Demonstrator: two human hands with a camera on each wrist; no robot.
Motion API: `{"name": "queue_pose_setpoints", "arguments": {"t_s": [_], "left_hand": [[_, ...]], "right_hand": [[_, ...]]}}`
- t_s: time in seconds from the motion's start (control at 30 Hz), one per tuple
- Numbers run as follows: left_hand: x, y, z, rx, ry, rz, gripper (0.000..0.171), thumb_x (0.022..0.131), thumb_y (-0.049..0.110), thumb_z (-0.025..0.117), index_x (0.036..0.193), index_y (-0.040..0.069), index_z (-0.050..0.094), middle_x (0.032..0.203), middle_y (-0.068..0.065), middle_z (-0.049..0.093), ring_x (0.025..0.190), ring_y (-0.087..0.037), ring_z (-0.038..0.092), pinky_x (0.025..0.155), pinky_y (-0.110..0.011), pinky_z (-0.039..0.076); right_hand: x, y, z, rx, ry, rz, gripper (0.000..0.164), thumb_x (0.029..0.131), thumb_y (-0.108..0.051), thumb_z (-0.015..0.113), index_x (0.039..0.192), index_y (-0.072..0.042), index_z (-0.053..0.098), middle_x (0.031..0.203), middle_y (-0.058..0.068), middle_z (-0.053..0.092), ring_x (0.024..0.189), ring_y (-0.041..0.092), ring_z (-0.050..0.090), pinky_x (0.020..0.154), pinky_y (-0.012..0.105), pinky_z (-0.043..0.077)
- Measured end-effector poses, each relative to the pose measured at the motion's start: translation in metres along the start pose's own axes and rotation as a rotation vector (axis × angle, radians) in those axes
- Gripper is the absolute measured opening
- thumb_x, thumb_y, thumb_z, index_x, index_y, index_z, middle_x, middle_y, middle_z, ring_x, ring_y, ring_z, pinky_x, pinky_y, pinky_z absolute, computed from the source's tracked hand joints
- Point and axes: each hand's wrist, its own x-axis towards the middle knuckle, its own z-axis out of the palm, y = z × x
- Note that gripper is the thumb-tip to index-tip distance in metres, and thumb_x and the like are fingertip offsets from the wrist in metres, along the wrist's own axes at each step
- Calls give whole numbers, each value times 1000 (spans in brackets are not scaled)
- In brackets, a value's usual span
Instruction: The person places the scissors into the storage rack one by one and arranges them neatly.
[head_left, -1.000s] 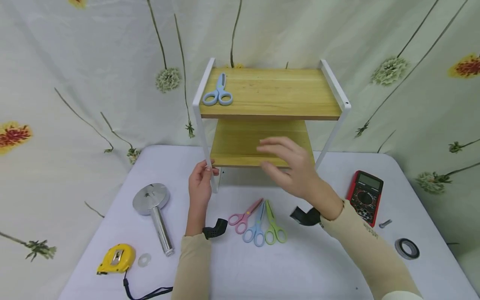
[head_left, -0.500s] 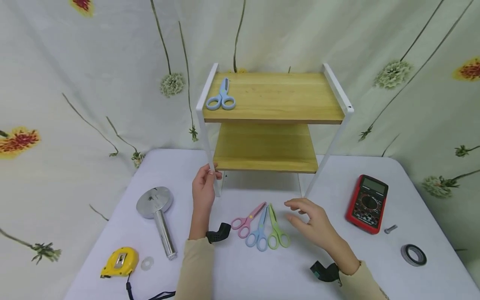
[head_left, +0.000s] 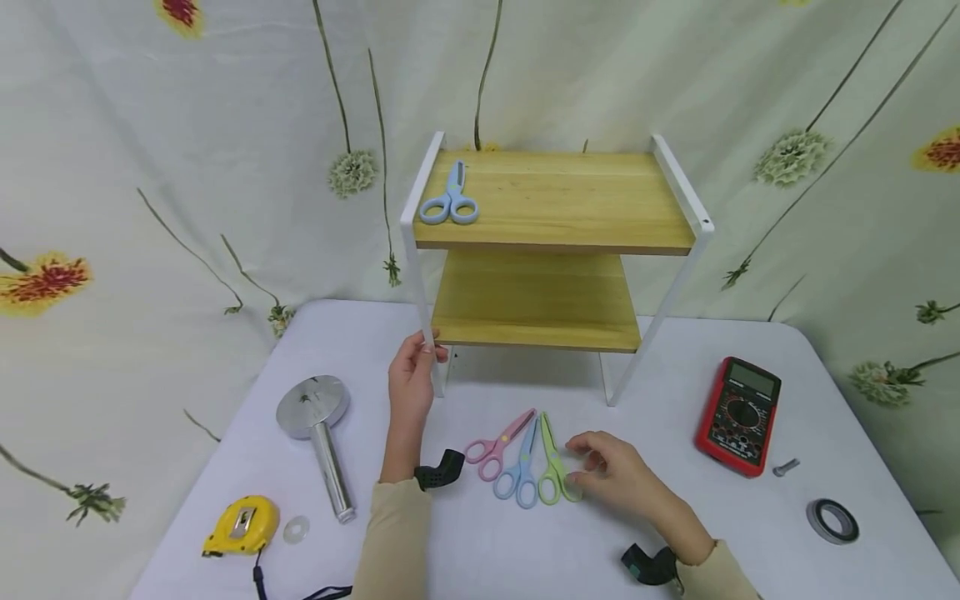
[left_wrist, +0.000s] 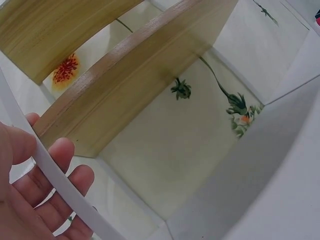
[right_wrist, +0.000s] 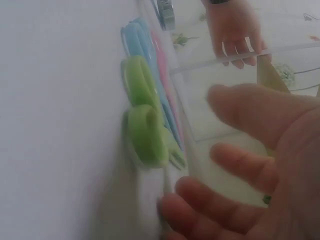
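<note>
White-framed two-tier wooden shelf [head_left: 570,196] stands at back of table [head_left: 487,558]. Light-blue scissors [head_left: 452,197] on upper board, left end, blades pointing back. My left hand [head_left: 409,383] grips left front upright [head_left: 418,279], thumb one side, fingers other. My right hand [head_left: 618,475]: fingers relaxed, slightly bent, unloaded, just beside green scissors [head_left: 552,460]. Green pair lies on table before shelf, fanned with second blue pair [head_left: 523,467] and pink scissors [head_left: 499,443]. Red-cased multimeter [head_left: 738,417] farther right.
</note>
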Motion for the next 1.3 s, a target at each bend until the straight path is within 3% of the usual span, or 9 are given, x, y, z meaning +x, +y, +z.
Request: {"name": "queue_pose_setpoints", "arguments": {"t_s": [0.1,0.27,0.37,0.63,0.83,1.1,1.3], "left_hand": [[0,0,1,-8,5,0,28,107,8,46,127,-3,63,84,8,66,87,-4,64,103,-43,41],[2,2,2,-21,15,-3,28,107,8,46,127,-3,63,83,10,65,88,-4,63,107,-47,41],[2,4,2,-17,17,-11,29,107,9,46,128,-2,62,85,10,65,89,-4,63,109,-49,41],[1,3,1,-14,10,-16,29,108,8,46,130,-2,62,86,8,65,90,-4,63,109,-50,40],[1,1,0,-5,5,-21,29,108,9,46,130,-1,61,84,12,65,89,-3,63,110,-51,39],[1,0,0,-1,0,-24,29,108,9,46,130,-1,62,87,7,66,90,-4,63,111,-52,38],[0,1,1,-4,0,-28,29,107,9,46,130,-1,62,85,9,65,90,-4,63,110,-51,39]], "right_hand": [[0,3,7,-73,-29,12,41,82,-24,83,116,-8,67,99,-1,62,83,5,52,73,24,47],[2,3,18,-234,38,-28,43,77,-29,86,111,-14,67,95,-5,58,84,6,51,74,27,48],[2,2,21,-268,56,-29,41,76,-28,86,110,-15,67,94,-5,57,83,7,51,73,28,47],[3,0,19,-217,24,4,32,80,-15,81,109,-13,68,89,-6,57,81,6,51,71,26,45],[3,2,18,-204,6,-3,32,79,-13,80,108,-11,67,84,-6,54,76,3,46,68,23,42],[2,4,14,-123,-27,27,39,75,-11,82,110,-10,64,79,-7,54,69,0,43,65,22,40],[2,3,17,-104,7,53,37,76,-14,81,109,-10,65,77,-7,54,66,0,43,63,21,39]]}}
